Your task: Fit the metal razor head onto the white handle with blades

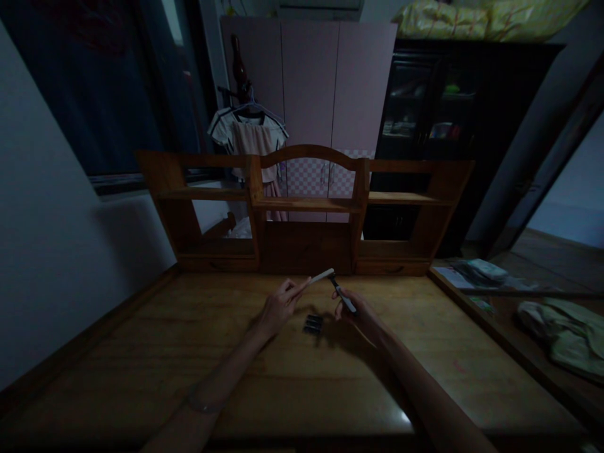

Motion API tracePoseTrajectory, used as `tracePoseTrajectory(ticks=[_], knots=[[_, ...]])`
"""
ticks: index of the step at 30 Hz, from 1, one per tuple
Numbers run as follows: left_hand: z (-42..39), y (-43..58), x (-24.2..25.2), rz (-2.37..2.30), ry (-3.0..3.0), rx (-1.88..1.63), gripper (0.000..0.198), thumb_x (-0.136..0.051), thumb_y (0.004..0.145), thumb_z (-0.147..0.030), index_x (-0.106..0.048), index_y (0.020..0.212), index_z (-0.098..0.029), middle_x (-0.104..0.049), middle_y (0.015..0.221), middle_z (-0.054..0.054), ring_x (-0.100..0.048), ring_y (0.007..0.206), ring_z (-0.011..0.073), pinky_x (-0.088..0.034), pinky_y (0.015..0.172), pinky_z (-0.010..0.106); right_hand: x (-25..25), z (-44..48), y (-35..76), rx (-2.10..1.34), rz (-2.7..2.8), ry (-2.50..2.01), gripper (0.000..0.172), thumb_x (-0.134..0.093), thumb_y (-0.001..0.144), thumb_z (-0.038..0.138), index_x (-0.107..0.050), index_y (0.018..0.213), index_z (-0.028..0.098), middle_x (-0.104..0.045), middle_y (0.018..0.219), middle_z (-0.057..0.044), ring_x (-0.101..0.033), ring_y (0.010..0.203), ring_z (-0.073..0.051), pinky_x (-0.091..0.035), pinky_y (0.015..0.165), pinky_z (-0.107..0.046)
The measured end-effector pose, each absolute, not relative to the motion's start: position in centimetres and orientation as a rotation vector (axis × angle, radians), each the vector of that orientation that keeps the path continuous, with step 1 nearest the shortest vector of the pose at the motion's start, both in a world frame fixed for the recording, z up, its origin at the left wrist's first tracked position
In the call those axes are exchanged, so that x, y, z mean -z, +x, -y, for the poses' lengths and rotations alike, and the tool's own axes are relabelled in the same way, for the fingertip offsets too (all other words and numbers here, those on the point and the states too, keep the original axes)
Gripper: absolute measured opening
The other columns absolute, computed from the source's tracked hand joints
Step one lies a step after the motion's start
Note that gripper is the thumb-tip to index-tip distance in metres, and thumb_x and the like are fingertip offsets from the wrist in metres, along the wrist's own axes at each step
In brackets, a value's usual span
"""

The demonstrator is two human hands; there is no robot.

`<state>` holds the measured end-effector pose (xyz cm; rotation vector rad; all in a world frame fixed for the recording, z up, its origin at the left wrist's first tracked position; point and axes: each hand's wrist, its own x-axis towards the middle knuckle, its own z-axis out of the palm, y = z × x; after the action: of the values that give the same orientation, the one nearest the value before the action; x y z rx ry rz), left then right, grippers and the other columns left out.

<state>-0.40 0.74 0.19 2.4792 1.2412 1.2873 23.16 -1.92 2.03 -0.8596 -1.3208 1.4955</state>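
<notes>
My left hand (280, 306) pinches the near end of a slim pale stick-like piece (321, 275), held slanting up to the right above the wooden desk (141, 352). My right hand (356, 313) is closed round a small dark tool with a light handle (343, 298). The tool's tip meets the far end of the pale piece. Both are raised just above the desk's middle. A small dark flat object (313, 324) lies on the desk between my hands; the dim light hides what it is.
A wooden hutch with shelves (306, 204) stands along the desk's back edge. A white wall runs on the left. Papers (476, 274) and a greenish cloth (566, 336) lie on a lower surface at right. Behind are a pink wardrobe, hanging clothes and a dark cabinet.
</notes>
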Motion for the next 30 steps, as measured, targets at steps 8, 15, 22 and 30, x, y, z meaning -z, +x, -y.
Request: tracePoseTrajectory(ticks=[8,15,22,30], knots=[[-0.53,-0.46,-0.33,-1.318,2.464,-1.322,0.043,-0.042,0.092,-0.022,-0.042,0.134,-0.033,-0.049,0.088,0.001,-0.05,0.076,0.0099,-0.042,0.071,0.019,-1.59,1.49,23.28,-1.53,1.316,-0.841,0.04,-0.044,0.084,0.056,-0.058,0.088,0.019,-0.061,0.052,-0.002,-0.037,0.037,-0.009,-0.016,0.039,-0.022],[-0.37,-0.12,-0.23,-1.283,2.496,-1.248,0.042,-0.044,0.091,-0.021,-0.045,0.131,-0.034,-0.049,0.088,0.0,-0.05,0.074,0.0093,-0.043,0.069,0.018,-1.57,1.3,23.63,-1.548,1.317,-0.812,0.041,-0.043,0.085,0.056,-0.056,0.09,0.017,-0.061,0.051,-0.002,-0.034,0.034,-0.007,-0.016,0.038,-0.021],[-0.23,-0.28,-0.63,-1.252,2.498,-1.319,0.042,-0.044,0.092,-0.023,-0.044,0.132,-0.033,-0.05,0.087,0.0,-0.051,0.075,0.0094,-0.043,0.07,0.018,-1.58,1.29,23.68,-1.554,1.31,-0.802,0.039,-0.043,0.086,0.054,-0.056,0.09,0.017,-0.061,0.051,-0.002,-0.036,0.036,-0.007,-0.018,0.037,-0.02],[-0.42,-0.53,-0.74,-1.332,2.442,-1.384,0.043,-0.043,0.092,-0.021,-0.043,0.133,-0.032,-0.049,0.086,0.0,-0.05,0.075,0.0091,-0.042,0.069,0.018,-1.8,1.47,23.54,-1.552,1.329,-0.814,0.039,-0.043,0.085,0.055,-0.056,0.088,0.018,-0.061,0.049,-0.001,-0.034,0.035,-0.007,-0.018,0.037,-0.02]])
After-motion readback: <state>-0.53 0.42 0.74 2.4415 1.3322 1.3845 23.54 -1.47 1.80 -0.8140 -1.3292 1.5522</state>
